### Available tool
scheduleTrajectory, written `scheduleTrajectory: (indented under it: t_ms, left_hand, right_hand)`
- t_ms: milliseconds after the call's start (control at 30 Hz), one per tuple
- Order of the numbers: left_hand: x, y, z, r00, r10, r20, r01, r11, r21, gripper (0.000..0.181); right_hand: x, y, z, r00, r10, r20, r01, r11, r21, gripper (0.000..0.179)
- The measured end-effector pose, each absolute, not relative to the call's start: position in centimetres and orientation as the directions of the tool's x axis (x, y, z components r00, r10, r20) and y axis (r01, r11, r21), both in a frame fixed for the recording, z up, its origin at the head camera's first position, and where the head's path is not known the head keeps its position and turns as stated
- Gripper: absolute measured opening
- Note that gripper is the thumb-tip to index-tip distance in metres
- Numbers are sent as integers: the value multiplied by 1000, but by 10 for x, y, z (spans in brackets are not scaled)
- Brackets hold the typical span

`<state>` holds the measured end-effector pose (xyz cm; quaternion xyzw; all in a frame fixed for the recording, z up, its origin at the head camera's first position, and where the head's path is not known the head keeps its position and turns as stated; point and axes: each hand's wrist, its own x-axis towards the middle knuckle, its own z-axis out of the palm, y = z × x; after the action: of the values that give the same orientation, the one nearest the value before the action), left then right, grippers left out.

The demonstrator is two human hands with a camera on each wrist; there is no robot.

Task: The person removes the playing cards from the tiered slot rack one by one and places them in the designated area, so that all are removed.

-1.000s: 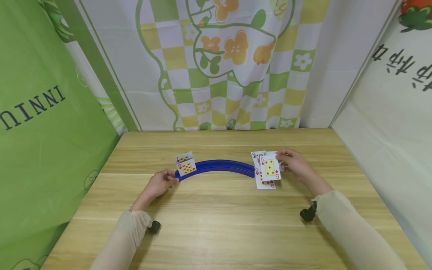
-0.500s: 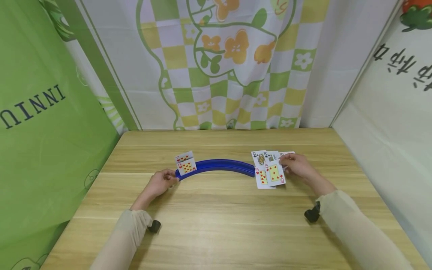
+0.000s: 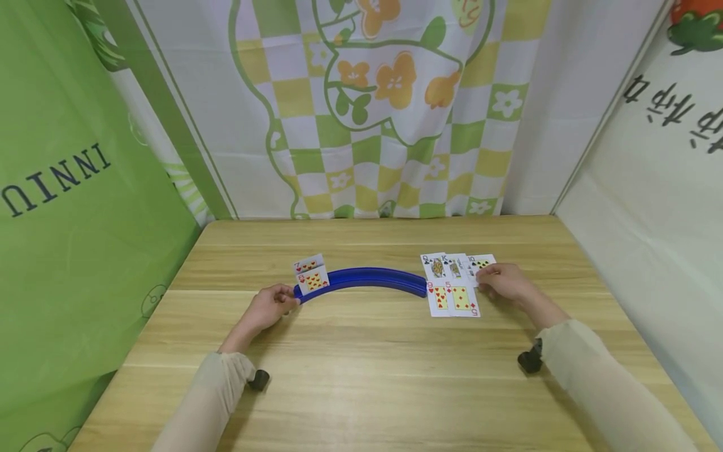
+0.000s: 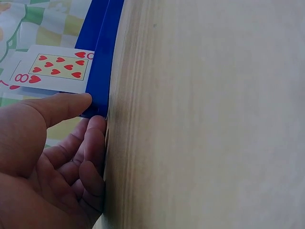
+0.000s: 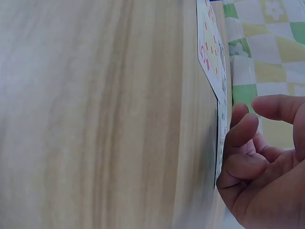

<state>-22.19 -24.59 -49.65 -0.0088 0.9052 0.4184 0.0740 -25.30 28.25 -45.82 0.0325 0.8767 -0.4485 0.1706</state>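
My left hand (image 3: 269, 307) pinches the left end of a curved blue card holder (image 3: 367, 276), thumb on top and fingers at its underside in the left wrist view. Upright in that end stand an eight of hearts (image 4: 59, 67) and, behind it, a seven of hearts (image 3: 307, 262). At the holder's right end, cards lie face up: a queen (image 3: 435, 266), a king (image 3: 454, 263) and a ten (image 3: 482, 262) above, a nine of hearts (image 3: 437, 301) and a five of diamonds (image 3: 463, 300) below. My right hand (image 3: 505, 282), fingers loosely bent and thumb apart, is at the ten, holding nothing.
Everything lies on a wood-grain table (image 3: 350, 376). A patterned curtain (image 3: 390, 169) hangs behind its far edge, with a green panel (image 3: 85, 226) on the left and a white one (image 3: 644, 232) on the right. Black cameras (image 3: 531, 359) sit at both wrists.
My right hand has moved the five of diamonds rightward and down, laid it beside the nine, and let it go, uncovering the king and ten. My left hand and the holder stay put.
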Motion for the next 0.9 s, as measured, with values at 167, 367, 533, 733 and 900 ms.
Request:
scheduleTrajectory:
  t_ms: [167, 367, 533, 733, 900]
  left_hand:
    - [-222, -245, -496, -989, 48, -138, -74, 651, 756, 25]
    - [-221, -244, -494, -989, 51, -141, -74, 651, 756, 25]
    - [-222, -245, -495, -988, 50, -146, -79, 651, 755, 26]
    - [-222, -245, -495, -988, 49, -147, -80, 652, 754, 27]
    - [-223, -246, -497, -988, 54, -143, -73, 656, 751, 27]
  right_hand:
    - [-252, 286, -457, -933, -94, -346, 231, 582, -780, 39]
    - [-252, 283, -454, -936, -94, -341, 228, 576, -785, 42]
    - [-255, 275, -449, -933, -111, -342, 228, 551, -803, 41]
    - [-255, 263, -444, -931, -133, -339, 222, 528, -820, 39]
    - [-257, 254, -443, -934, -160, -319, 188, 540, -821, 38]
